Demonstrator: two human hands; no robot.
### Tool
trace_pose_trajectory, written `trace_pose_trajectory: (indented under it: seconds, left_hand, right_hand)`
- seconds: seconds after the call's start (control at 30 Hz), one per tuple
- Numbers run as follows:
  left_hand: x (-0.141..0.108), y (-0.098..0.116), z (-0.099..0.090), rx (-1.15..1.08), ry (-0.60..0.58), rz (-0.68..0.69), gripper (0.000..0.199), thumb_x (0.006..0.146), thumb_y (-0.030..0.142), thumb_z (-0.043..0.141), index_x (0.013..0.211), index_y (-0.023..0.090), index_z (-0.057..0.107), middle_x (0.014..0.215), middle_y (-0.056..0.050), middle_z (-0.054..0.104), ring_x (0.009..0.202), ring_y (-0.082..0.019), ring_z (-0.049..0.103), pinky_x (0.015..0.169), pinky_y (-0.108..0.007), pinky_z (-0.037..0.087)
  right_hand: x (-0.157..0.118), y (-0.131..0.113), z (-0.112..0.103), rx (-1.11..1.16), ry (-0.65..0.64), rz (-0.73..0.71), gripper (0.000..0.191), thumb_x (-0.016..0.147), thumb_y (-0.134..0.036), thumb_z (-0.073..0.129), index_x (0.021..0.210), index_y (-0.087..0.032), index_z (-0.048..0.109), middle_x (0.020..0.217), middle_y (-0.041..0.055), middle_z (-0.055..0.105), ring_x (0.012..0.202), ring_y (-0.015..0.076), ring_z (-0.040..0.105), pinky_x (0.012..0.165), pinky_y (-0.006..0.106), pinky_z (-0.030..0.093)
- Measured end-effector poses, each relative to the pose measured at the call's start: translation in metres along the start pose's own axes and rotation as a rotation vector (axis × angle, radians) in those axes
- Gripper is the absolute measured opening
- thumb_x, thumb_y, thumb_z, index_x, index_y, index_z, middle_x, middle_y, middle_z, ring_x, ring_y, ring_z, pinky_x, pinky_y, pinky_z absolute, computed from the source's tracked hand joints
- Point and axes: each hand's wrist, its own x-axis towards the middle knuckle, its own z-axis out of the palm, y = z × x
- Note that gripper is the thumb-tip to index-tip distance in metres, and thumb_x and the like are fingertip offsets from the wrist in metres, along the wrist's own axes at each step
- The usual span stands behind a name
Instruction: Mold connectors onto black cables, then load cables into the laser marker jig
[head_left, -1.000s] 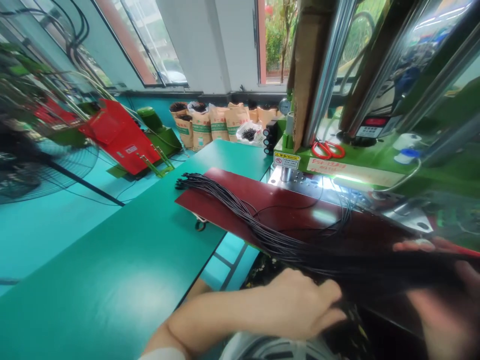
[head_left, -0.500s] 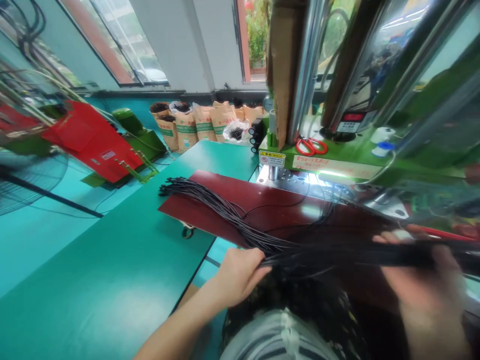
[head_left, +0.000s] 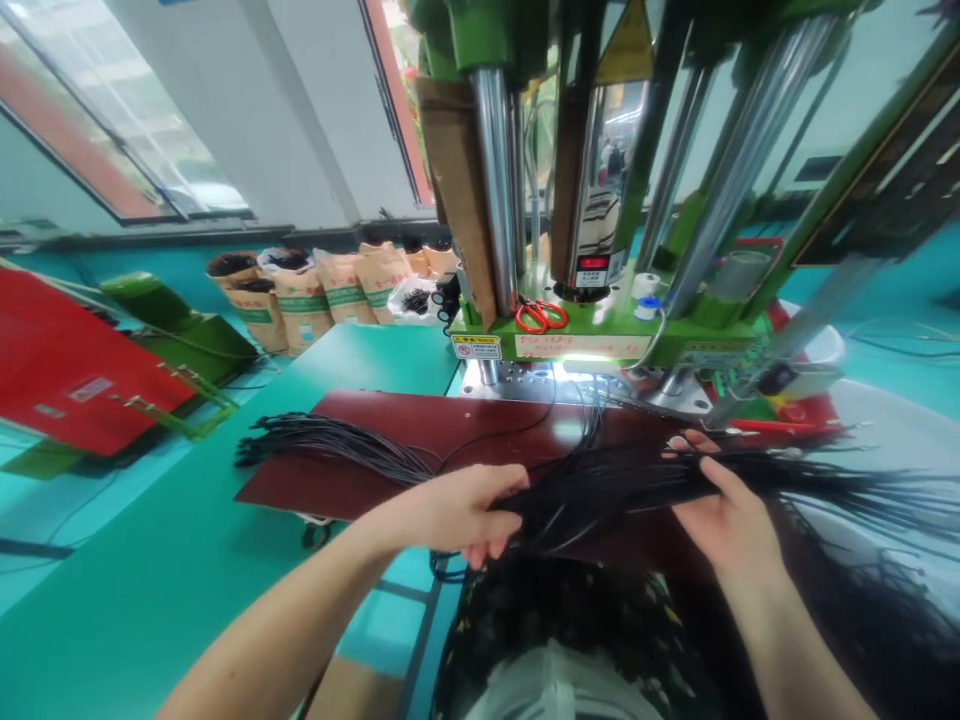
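1. Since the earlier frame, the view swings rightward; the left hand (head_left: 465, 510) and right hand (head_left: 716, 520) sit closer together, and the far end of the black cord bundle (head_left: 600, 500) now shows fanned out at 3 to 4 o'clock.
2. The bundle runs from 8 o'clock, over the dark red board (head_left: 495, 425), through both hands, toward the white tub (head_left: 900, 420).
3. At 6 o'clock the left hand is closed around the bundle. At 4 o'clock the right hand clasps it, palm up, thumb in front, fingers behind.
4. The strands look thin, smooth and bendy: probably light singly, weightier massed, hardly fragile, inclined to slide and splay. Two spaced grips around the middle should suit; the loose ends look likeliest to tangle.
5. On the green press (head_left: 679, 335), a yellow-topped warning label (head_left: 477, 348) at centre carries a red prohibition sign. Just toward 3 o'clock, a white strip (head_left: 577, 347) bears red handwriting, illegible here.
6. At 2 o'clock is a red-and-white label (head_left: 592, 268); at 1 o'clock, a yellow triangle (head_left: 628, 45). Sacks (head_left: 304, 300) at 10 o'clock have green printed bands. No brand is readable.
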Motion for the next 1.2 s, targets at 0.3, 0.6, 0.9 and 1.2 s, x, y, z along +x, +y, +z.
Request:
trace_pose_trajectory:
  seconds: [0.3, 0.6, 0.9, 1.2]
  left_hand:
    - [0.055, 0.003, 0.018, 0.62, 0.287, 0.091, 0.021, 0.072, 0.038, 0.06, 0.072, 0.018, 0.053, 0.068, 0.0, 0.059, 0.065, -0.018, 0.054, 0.059, -0.026, 0.033]
    - [0.042, 0.004, 0.042, 0.041, 0.483, 0.178, 0.033, 0.085, 0.045, 0.04, 0.066, 0.018, 0.04, 0.058, 0.005, 0.041, 0.053, -0.008, 0.039, 0.051, -0.021, 0.029]
    - [0.031, -0.006, 0.085, 0.555, 0.581, 0.463, 0.017, 0.089, 0.028, 0.038, 0.074, 0.02, 0.042, 0.057, 0.005, 0.05, 0.048, -0.01, 0.048, 0.048, -0.022, 0.028]
    - [0.022, -0.021, 0.12, 0.832, 0.497, 0.745, 0.024, 0.088, 0.029, 0.036, 0.067, 0.02, 0.041, 0.053, 0.002, 0.048, 0.041, -0.013, 0.042, 0.04, -0.027, 0.025]
  right_hand:
    - [-0.009, -0.002, -0.036, -0.112, -0.077, 0.264, 0.022, 0.071, -0.03, 0.067, 0.086, -0.014, 0.066, 0.085, 0.01, 0.068, 0.083, 0.0195, 0.064, 0.075, 0.028, 0.051]
    - [-0.011, -0.045, -0.06, -0.612, -0.603, 0.964, 0.077, 0.087, -0.061, 0.018, 0.079, -0.002, 0.065, 0.061, 0.0175, 0.065, 0.043, 0.0158, 0.06, 0.033, 0.016, 0.04]
    - [-0.062, 0.022, -0.003, -0.199, -0.825, 0.449, 0.05, 0.069, -0.049, 0.068, 0.101, -0.011, 0.06, 0.086, 0.0133, 0.065, 0.071, 0.0224, 0.065, 0.056, 0.029, 0.052]
    - [-0.052, -0.038, -0.017, 0.392, -0.187, -0.104, 0.009, 0.073, -0.014, 0.062, 0.081, -0.016, 0.059, 0.056, -0.0058, 0.05, 0.051, 0.0036, 0.05, 0.056, 0.015, 0.045]
